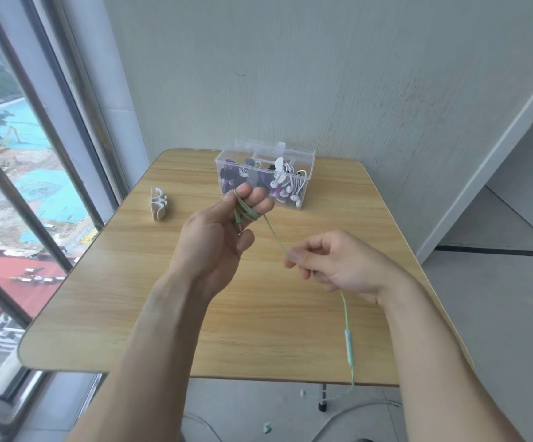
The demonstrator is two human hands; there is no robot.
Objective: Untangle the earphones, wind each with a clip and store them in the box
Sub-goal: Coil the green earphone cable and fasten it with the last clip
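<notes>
A green earphone cable point(348, 341) is looped several times around the raised fingers of my left hand point(217, 234), its plug hanging by the palm. From there the cable runs to my right hand point(332, 261), which pinches it between thumb and fingers. Below my right hand the cable hangs down past the table's front edge, with its inline remote showing. The clear plastic box point(309, 164) stands open at the back of the table and holds several wound white and purple earphones. White clips point(159, 204) sit at the back left.
The wooden table point(124, 301) stands against a grey wall, with a window along its left side. An earbud point(267, 427) and loose cable lie on the floor below the front edge.
</notes>
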